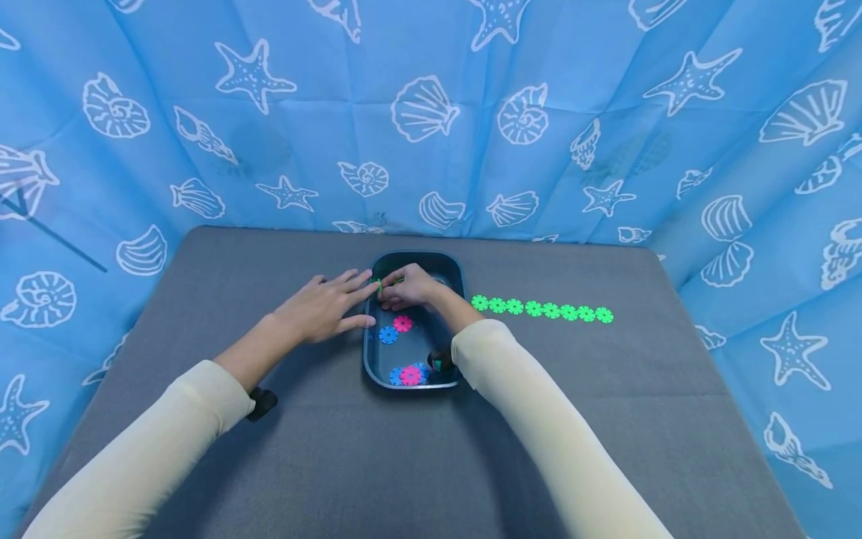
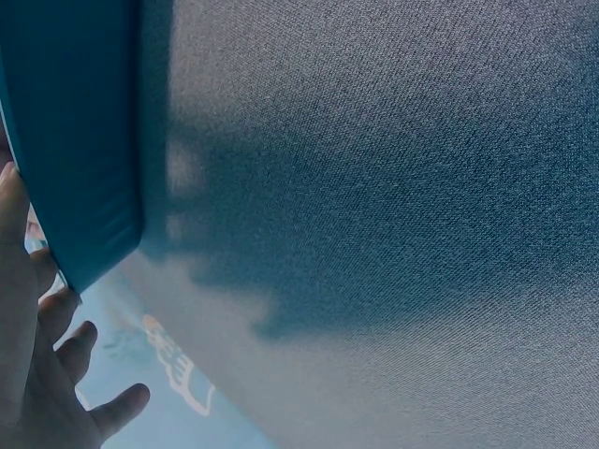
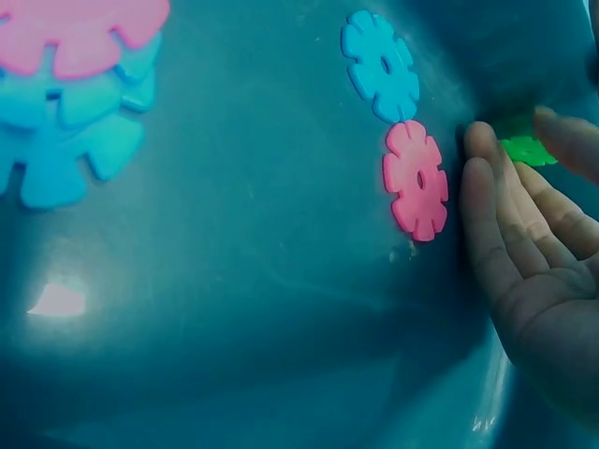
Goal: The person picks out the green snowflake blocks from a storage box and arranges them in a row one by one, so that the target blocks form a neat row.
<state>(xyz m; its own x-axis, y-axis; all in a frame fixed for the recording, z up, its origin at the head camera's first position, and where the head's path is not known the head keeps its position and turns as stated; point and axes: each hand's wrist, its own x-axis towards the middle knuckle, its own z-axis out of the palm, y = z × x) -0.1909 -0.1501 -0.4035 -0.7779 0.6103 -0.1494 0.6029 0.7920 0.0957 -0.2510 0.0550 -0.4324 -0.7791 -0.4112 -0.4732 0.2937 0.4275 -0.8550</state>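
Note:
My right hand reaches into a dark blue tray and pinches a green flower-shaped plastic disc by the tray's left wall. In the right wrist view the disc shows between thumb and fingers. With fingers extended, my left hand touches the tray's left rim; in the left wrist view its fingertips lie along that edge. Inside the tray, a pink disc and a blue disc lie close together. Another pink disc rests on blue discs at the near end.
Right of the tray, several green discs form a straight row across the grey cloth-covered table. A blue curtain with white shell and starfish prints hangs behind the table and at its sides.

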